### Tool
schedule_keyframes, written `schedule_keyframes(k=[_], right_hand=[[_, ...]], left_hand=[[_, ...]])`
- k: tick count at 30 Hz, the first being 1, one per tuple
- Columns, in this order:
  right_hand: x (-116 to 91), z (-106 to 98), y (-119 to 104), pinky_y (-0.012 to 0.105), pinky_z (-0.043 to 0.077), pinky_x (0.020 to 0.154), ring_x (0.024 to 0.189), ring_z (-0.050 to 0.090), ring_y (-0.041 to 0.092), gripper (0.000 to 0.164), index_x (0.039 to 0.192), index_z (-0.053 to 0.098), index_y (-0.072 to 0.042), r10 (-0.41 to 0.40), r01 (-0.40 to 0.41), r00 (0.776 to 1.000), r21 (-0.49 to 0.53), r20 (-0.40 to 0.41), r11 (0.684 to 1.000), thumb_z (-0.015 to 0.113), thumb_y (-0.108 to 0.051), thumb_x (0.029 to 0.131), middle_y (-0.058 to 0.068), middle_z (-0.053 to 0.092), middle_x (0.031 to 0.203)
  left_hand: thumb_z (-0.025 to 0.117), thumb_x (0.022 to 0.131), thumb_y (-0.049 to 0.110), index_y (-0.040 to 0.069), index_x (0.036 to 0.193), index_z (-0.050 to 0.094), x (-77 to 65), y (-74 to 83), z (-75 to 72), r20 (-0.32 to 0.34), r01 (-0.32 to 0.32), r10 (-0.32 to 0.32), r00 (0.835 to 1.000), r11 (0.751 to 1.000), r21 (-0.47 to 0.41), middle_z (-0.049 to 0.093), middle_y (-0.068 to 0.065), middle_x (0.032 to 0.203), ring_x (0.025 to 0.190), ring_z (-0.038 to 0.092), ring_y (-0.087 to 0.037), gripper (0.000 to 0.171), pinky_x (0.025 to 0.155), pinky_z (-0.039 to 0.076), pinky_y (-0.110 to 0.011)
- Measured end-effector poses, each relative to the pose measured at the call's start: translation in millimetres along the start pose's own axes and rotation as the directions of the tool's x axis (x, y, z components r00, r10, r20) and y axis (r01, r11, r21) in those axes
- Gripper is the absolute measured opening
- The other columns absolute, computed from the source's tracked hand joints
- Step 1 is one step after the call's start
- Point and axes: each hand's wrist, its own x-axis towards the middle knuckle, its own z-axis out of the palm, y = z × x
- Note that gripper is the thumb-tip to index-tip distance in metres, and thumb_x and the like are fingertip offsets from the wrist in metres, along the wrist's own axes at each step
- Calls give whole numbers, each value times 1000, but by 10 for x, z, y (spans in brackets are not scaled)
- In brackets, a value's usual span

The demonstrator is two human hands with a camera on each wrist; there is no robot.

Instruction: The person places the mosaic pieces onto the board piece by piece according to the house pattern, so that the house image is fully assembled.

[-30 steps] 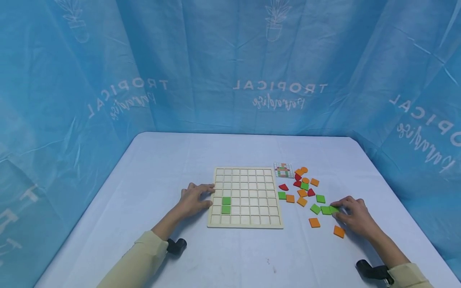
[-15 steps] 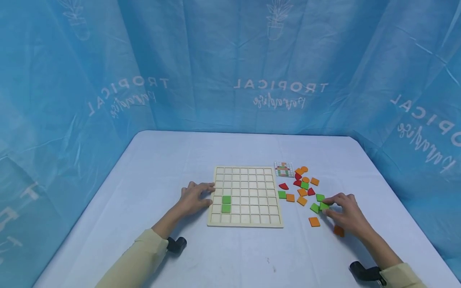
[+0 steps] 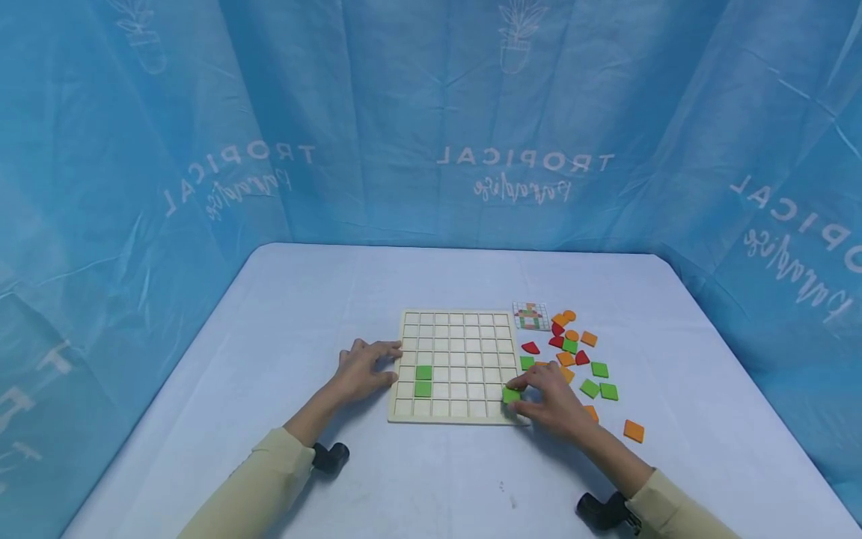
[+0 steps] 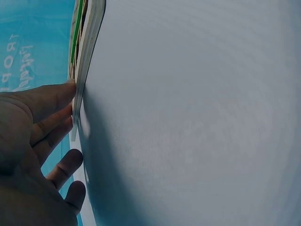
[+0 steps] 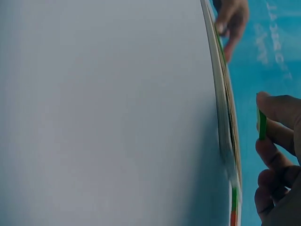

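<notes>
Across the white table (image 3: 303, 299) in the head view, I have the gridded board (image 3: 458, 346) lying flat, with the person's left hand (image 3: 367, 372) at its left edge, thumb and forefinger wide apart and both touching the rim. Two green tiles (image 3: 423, 388) sit in the board's second column from the left, one directly above the other. The right hand (image 3: 554, 398) pinches another green tile, the held tile (image 3: 512, 396), over the board's lower right part. Loose orange squares (image 3: 634, 431), red pieces (image 3: 530, 348) and more green squares (image 3: 599, 370) lie scattered to the right, and a small pattern card (image 3: 531, 317) rests just beside the board's upper right corner. Behind the table hangs a blue curtain (image 3: 404, 90) (its white lettering reads backwards to me).

On the left wrist view, I get the board nearly edge-on: the thumb tip meets its edge, while the two lowest fingers in view are clear of it.

Through the right wrist view, I see the held tile edge-on between thumb and fingers, with a gap between it and the board. The left hand shows blurred at the top.
</notes>
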Motion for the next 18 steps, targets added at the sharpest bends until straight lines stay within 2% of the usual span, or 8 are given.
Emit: schedule_keyframes(k=[8,13,18], right_hand=[[265,497,-416,33,34,72,88,38,14,28,103,74,-13,-129,126,991,89,35,988,82,-17,76,-7,58,91],[392,733,-578,33,31,73,85,36,13,28,101,73,-14,-175,174,983,25,52,984,82,-20,76,-6,57,91],[461,847,-722,33,30,73,82,36,14,28,98,75,-15,-207,209,977,-33,56,977,83,-25,73,-6,55,87]], left_hand=[[76,82,18,12,121,66,-7,2,11,3,21,-21,1000,1000,-6,53,2,139,96,41,-18,40,83,25,-42],[75,83,18,13,121,66,3,-6,3,-1,5,-5,1000,1000,0,53,2,138,96,41,-18,40,82,26,-43],[75,83,18,13,121,66,16,-34,3,-3,-15,15,1000,1000,10,54,3,138,96,41,-18,40,82,26,-43]])
